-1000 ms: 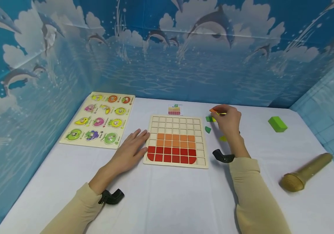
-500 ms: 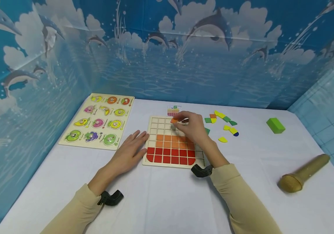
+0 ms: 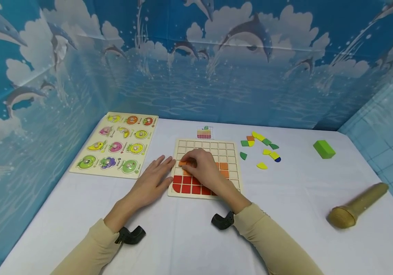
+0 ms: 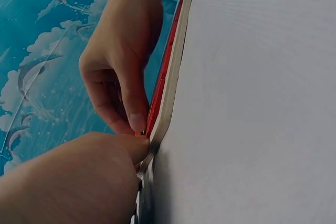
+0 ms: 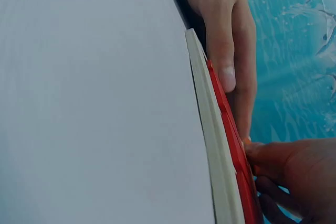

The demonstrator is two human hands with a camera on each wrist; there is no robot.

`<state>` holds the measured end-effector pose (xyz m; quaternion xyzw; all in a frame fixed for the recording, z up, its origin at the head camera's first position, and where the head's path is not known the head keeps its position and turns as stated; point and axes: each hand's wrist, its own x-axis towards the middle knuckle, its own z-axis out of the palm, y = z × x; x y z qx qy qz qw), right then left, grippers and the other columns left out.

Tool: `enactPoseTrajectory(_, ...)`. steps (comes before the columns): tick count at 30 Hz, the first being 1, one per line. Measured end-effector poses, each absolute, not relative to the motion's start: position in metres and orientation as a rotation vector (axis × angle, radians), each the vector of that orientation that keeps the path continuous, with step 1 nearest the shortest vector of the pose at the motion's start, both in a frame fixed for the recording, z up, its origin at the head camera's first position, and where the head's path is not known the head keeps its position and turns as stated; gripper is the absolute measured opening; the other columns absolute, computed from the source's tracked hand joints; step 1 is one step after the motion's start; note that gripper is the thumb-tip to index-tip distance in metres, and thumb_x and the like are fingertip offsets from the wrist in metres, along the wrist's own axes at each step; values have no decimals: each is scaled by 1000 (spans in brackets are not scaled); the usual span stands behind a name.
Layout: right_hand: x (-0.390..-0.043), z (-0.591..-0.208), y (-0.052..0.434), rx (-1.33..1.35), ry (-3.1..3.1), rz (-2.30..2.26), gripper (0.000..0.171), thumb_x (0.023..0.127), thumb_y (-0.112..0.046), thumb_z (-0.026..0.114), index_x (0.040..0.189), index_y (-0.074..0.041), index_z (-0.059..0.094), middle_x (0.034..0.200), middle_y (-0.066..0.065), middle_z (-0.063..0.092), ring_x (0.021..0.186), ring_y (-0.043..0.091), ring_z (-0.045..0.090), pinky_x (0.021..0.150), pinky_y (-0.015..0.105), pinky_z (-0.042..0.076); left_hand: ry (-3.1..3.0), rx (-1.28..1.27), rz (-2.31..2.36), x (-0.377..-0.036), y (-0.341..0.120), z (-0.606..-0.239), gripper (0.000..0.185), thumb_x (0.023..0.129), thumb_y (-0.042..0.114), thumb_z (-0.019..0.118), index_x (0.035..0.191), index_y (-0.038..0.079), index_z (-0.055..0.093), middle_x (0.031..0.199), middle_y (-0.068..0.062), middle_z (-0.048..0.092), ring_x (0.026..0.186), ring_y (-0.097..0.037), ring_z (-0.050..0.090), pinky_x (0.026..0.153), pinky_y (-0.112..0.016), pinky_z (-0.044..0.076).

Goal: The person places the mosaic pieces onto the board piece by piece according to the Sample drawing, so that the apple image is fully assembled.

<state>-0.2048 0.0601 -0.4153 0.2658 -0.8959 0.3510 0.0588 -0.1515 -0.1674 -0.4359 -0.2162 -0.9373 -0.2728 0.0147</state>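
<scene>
While a dolphin-print backdrop (image 3: pixel 169 88) walls in the white surface (image 3: pixel 303 221), two wooden boards lie flat on it. The larger, a fruit puzzle (image 3: pixel 78 171), sits between nine and ten o'clock of the other; tiny print beside its fruits is too small to read. The grid board (image 3: pixel 218 147) carries red tiles (image 3: pixel 186 188) towards six o'clock and orange ones above them, partly covered by the right hand. Both wrist views catch this board edge-on, the red tiles standing proud of the wood, which the head view does not show.

Only the head view takes in the golden microphone (image 3: pixel 358 206), between three and four o'clock. Of the hands, the left (image 3: pixel 152 182) lies spread at the board's rim, towards nine o'clock, as it did half a second ago; the right (image 3: pixel 201 166) has moved from the board's upper middle to its left side. A green block (image 3: pixel 324 149) and, nearer, loose tiles (image 3: pixel 258 135) lie between two and three, a small picture card (image 3: pixel 204 133) at twelve. Smallest is the orange tile (image 3: pixel 181 163), pinched in the right fingertips at nine o'clock; the left wrist view shows the left thumb close by.
</scene>
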Motion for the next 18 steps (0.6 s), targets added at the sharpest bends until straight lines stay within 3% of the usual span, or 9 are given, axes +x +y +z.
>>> enactPoseTrajectory(12,-204,-424,56,877,-2634,979,18,96,-11,78,114,-11,83,118,4,80,115,23,70,103,41,58,-2918,-668,-843,-149,-168,-435,63,106,31,62,163,13,41,171,-4,37,164,-29,20,134,-51,17)
enactPoseTrajectory(18,-201,-426,54,940,-2578,846,21,97,-11,77,117,-10,82,112,3,81,110,22,68,97,38,60,-2915,-667,-849,-149,-167,-434,63,106,31,61,163,13,41,171,-4,37,164,-29,20,134,-51,17)
